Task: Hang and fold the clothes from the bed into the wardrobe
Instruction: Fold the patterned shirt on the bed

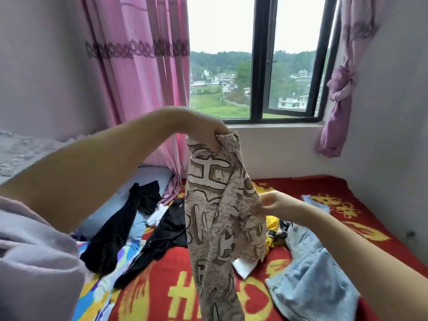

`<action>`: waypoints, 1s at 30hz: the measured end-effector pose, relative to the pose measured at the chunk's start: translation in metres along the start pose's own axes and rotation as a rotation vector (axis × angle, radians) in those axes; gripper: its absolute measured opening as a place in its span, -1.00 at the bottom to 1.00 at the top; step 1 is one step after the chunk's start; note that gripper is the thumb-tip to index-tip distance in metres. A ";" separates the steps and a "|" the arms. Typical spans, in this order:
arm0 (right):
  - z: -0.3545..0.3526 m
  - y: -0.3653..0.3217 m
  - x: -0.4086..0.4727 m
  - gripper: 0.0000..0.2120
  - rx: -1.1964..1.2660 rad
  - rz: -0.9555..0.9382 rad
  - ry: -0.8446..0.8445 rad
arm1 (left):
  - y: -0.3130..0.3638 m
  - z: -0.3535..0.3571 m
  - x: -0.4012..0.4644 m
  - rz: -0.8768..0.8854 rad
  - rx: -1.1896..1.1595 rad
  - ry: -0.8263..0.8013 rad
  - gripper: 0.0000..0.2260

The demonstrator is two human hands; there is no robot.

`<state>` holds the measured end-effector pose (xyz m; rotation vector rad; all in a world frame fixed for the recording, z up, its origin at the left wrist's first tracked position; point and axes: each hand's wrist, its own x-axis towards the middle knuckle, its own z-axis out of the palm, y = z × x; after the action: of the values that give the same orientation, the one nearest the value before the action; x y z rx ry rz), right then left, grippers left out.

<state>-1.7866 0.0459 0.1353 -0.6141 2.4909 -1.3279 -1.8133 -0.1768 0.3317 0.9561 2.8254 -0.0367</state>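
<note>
Beige patterned garment dangling from the pinching left hand, right hand pinching its side edge.

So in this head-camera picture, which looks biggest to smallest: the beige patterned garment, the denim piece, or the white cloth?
1. Beige patterned garment, though held nearest the camera.
2. Denim piece, partly cut off.
3. White cloth, clearly smallest.

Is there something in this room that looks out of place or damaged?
Nothing looks damaged. The clothes lie unsorted on the red patterned blanket: a black garment hangs over the blue pillow, and the pale denim jeans lie crumpled. The right pink curtain is tied in a knot.
</note>
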 end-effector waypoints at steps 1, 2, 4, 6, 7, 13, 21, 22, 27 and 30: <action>-0.001 0.007 0.002 -0.63 -0.028 0.016 0.076 | 0.001 -0.005 0.001 -0.011 0.033 -0.018 -0.89; -0.003 0.012 0.004 -0.62 -0.055 0.011 0.184 | 0.002 -0.009 0.003 -0.024 0.066 -0.030 -0.86; -0.006 0.019 0.006 -0.65 -0.141 -0.042 0.483 | 0.003 -0.012 0.007 -0.060 0.106 -0.019 -0.83; -0.005 0.025 0.005 -0.70 -0.162 -0.104 0.749 | 0.001 -0.012 0.011 -0.092 0.074 0.044 -0.87; -0.002 0.027 0.003 -0.75 -0.151 -0.162 0.788 | -0.002 -0.012 0.013 -0.111 0.040 0.087 -0.89; 0.034 0.044 -0.008 -0.46 -0.349 -0.284 0.550 | -0.030 -0.016 0.014 -0.216 -0.131 0.221 -0.86; 0.080 0.019 0.006 -0.70 -0.434 -0.416 0.528 | -0.035 -0.025 0.004 -0.215 -0.200 0.192 -0.84; 0.084 0.015 0.011 -0.61 -0.365 -0.312 0.499 | -0.034 -0.026 0.002 -0.210 -0.205 0.193 -0.84; 0.094 0.005 0.036 -0.65 -0.286 -0.028 0.436 | -0.035 -0.025 -0.005 -0.205 -0.212 0.196 -0.89; 0.066 0.022 0.040 -0.75 -0.213 0.047 0.506 | -0.049 -0.022 -0.014 -0.235 -0.194 0.210 -0.90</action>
<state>-1.8005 -0.0104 0.0792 -0.2781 3.0566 -1.3418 -1.8348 -0.2223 0.3540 0.6170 3.0461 0.3223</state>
